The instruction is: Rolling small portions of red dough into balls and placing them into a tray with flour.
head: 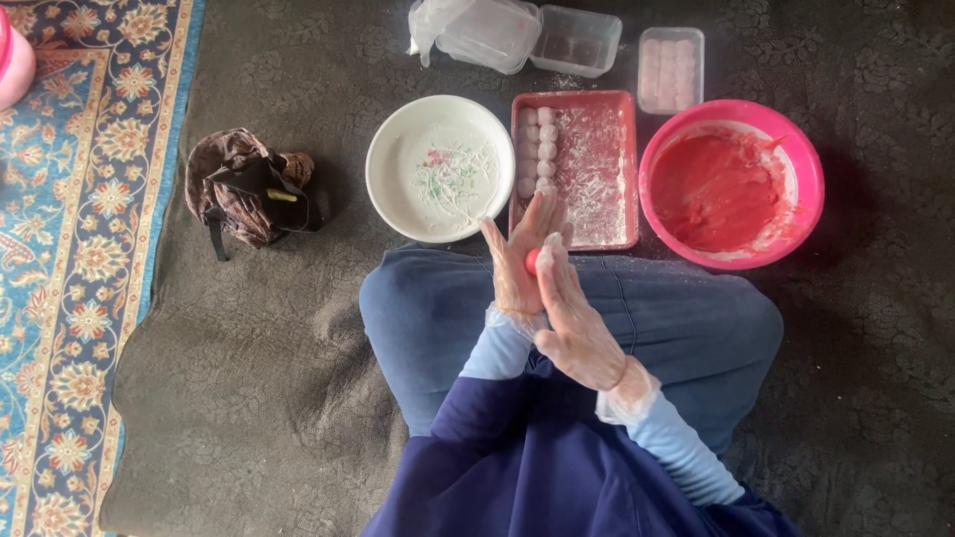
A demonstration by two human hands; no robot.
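**Pink ball between two gloved palms**

Both hands are up over the lap — the left hand (519, 261) and the right hand (574, 323), each in a thin clear glove, are pressed palm to palm with fingers stretched flat. Between them sits a small pink dough ball (532, 261), only its edge peeking out. Just beyond the fingertips lies the red tray (625, 169), dusted white, with a column of pale coated balls (542, 149) along its left side. Left of it stands a white plate (388, 174) with shreds scattered in it. To the right, a pink bowl (811, 169) holds red dough (711, 189). Farther off, clear plastic boxes (577, 40) — one filled with pale balls. Far left, a brown pouch (244, 189) on the dark mat.
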